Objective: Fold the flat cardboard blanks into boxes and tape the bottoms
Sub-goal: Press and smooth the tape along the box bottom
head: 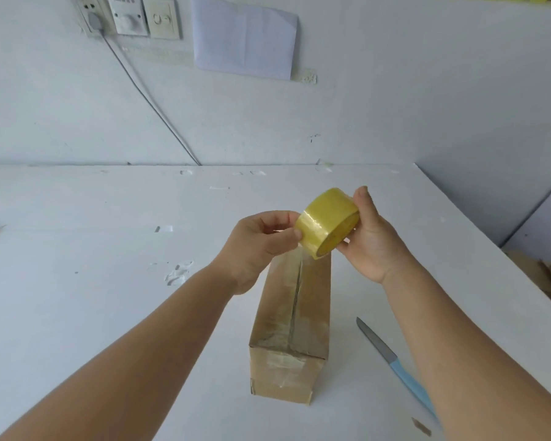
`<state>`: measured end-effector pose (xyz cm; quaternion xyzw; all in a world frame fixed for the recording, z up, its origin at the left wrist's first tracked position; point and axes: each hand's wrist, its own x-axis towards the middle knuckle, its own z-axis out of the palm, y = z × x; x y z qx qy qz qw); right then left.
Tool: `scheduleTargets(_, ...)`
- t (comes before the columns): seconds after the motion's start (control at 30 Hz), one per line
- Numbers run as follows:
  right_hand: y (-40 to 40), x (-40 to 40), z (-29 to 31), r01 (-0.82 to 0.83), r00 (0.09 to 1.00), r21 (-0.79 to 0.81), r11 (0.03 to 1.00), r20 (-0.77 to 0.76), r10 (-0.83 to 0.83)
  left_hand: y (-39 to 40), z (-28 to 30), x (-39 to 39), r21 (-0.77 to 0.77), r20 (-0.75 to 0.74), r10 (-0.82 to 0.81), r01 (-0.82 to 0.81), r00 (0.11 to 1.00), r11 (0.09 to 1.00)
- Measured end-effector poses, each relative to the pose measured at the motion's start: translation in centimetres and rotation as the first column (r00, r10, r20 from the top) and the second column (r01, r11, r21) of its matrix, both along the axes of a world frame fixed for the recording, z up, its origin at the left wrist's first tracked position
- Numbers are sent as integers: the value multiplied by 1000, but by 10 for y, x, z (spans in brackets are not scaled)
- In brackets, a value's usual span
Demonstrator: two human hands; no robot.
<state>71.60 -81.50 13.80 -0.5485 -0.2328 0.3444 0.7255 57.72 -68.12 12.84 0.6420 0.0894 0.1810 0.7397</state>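
The box (pixel 290 329) stands on the white table (pixel 77 313) at about 6 o'clock from the middle of the view, its bottom turned upward. A strip of clear tape already covers the centre seam, and one end of it is folded down over the near side.

Above the far end of the box, the right hand (pixel 371 240) grips the yellow tape roll (pixel 326 222), with the thumb over the far rim and the fingers under the core. The left hand (pixel 261 246) is at 9 o'clock of the roll and pinches at its surface, probably on the free end of the tape, but I cannot see this end clearly.

Some things can go wrong from here, I think. If the pinch slips, the thin tape can fall back on the roll or stick to itself. If the roll pulls upward, the taped strip can lift from the far end of the box, and the light box can tip. The knife (pixel 392 361) lies on the table at 4 o'clock of the box, just beside the right forearm, so a careless reach for it is risky.
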Motion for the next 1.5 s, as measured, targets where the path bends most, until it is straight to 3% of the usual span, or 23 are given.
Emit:
scheduleTargets(0.17,-10,-4,3,73,992,64,995,96,-79,5,10,4,-109,-299,-55,23,953,994)
scheduleTargets(0.47,-17,-22,-2,232,939,118,966,232,-254,22,24,5,-89,-451,-189,166,872,982)
scheduleTargets(0.83,-22,-41,1,342,843,87,936,411,-346,25,25,5,63,-502,-149,207,852,976)
scheduleTargets(1.13,-20,-24,2,403,818,83,912,414,-399,18,11,16,-176,-375,-186,127,908,976)
scheduleTargets(1.3,-16,-10,4,370,824,70,926,436,-362,23,10,27,-241,-381,-118,25,917,970)
scheduleTargets(1.5,-7,7,-5,364,881,39,931,310,-357,24,-1,42,-376,-376,-10,-143,927,916)
